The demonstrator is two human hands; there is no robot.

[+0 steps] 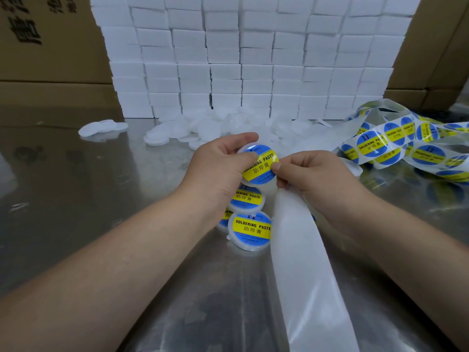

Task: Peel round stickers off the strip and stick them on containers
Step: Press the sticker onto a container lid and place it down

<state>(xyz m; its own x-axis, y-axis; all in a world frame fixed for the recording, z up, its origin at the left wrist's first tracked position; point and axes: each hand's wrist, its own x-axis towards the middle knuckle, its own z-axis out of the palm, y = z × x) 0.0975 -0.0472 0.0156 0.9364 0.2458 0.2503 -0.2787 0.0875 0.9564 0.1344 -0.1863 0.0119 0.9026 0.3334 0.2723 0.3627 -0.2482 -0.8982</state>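
The left hand [218, 163] is curled round a white container [243, 150] and holds it up over the counter [76, 199]. The right hand [312, 171] pinches the edge of a round sticker [260, 165] that lies on top of it. I think this sticker is just going on and needs a press to be flat.

Some work is done. At least three done containers [250, 231] lie just under the hands, and the used strip [299, 250], with no stickers on it, runs down from the right hand.

A lot is left. Many bare containers [203, 128] are piled behind the hands, and the full strip [396, 146] lies in loops on the right
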